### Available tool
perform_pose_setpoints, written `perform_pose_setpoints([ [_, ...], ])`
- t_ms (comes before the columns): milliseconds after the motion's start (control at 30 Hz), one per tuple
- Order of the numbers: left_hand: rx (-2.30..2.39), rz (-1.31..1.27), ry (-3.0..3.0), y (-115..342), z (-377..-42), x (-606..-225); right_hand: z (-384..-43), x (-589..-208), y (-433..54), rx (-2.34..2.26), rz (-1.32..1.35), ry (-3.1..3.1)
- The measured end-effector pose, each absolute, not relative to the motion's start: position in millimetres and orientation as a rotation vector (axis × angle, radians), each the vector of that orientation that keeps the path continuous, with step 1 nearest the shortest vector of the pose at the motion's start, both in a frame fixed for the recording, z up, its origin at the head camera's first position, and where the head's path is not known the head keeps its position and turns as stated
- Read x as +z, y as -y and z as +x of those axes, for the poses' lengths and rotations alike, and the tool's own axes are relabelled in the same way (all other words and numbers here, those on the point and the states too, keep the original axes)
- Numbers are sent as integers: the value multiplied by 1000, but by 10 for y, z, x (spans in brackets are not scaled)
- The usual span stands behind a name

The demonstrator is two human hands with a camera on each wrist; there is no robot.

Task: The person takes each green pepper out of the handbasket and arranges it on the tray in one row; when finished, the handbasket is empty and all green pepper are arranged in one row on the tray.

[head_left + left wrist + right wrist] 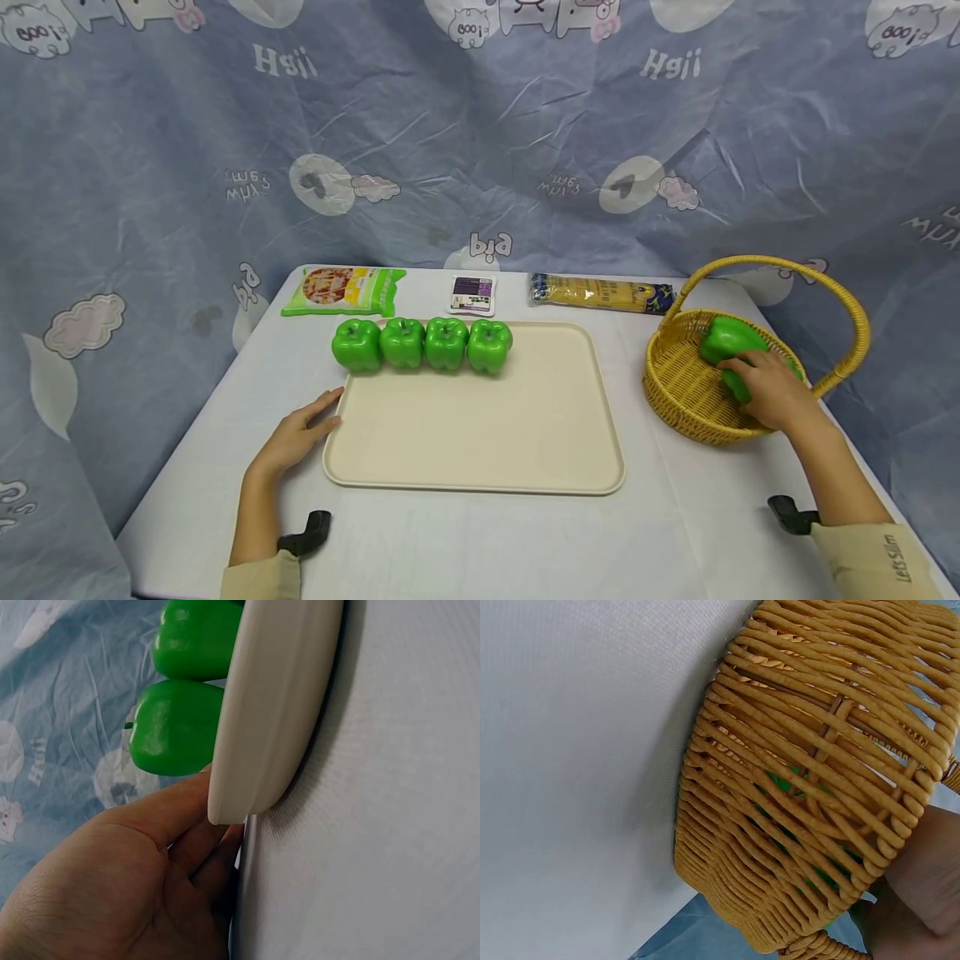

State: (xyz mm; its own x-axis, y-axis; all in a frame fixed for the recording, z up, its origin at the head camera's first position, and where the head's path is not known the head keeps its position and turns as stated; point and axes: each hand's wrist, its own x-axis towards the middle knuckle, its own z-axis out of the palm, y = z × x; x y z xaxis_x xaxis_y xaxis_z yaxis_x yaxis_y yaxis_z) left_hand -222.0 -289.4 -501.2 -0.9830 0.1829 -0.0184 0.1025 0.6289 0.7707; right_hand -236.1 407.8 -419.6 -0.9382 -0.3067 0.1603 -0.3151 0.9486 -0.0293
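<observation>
In the head view, a row of several green bell peppers (pixel 446 344) stands along the back left edge of a cream tray (pixel 480 433). My left hand (pixel 292 437) rests on the table at the tray's left side, its fingers touching the rim; the left wrist view shows the fingers against the tray wall (pixel 270 712). At the right, my right hand (pixel 780 392) reaches into a yellow wicker basket (pixel 675 408), fingers curled over a green bell pepper (pixel 735 386). Another pepper (pixel 731 337) lies behind it in the basket. The basket wall mostly hides the right fingers in the right wrist view.
Along the table's back edge lie a green food packet (pixel 341 289), a small purple-and-white packet (pixel 472 296) and a long yellow packet (pixel 600 293). The basket's tall handle (pixel 855 317) arches up beside my right hand. A blue patterned cloth (pixel 480 150) hangs behind the white table.
</observation>
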Motion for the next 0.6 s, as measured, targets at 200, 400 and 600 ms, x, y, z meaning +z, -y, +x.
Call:
perform_pose_setpoints([
  [200, 1292, 238, -2744, 2889, -2219, -5006, -2351, -4194, -4071, 76, 480, 2931],
  [400, 1298, 244, -2746, 2895, -2223, -5010, -2337, -4194, -4070, 75, 489, 2904],
  [600, 1295, 251, -2750, 2893, -2218, -5007, -2330, -4168, -4052, 162, 467, 2922],
])
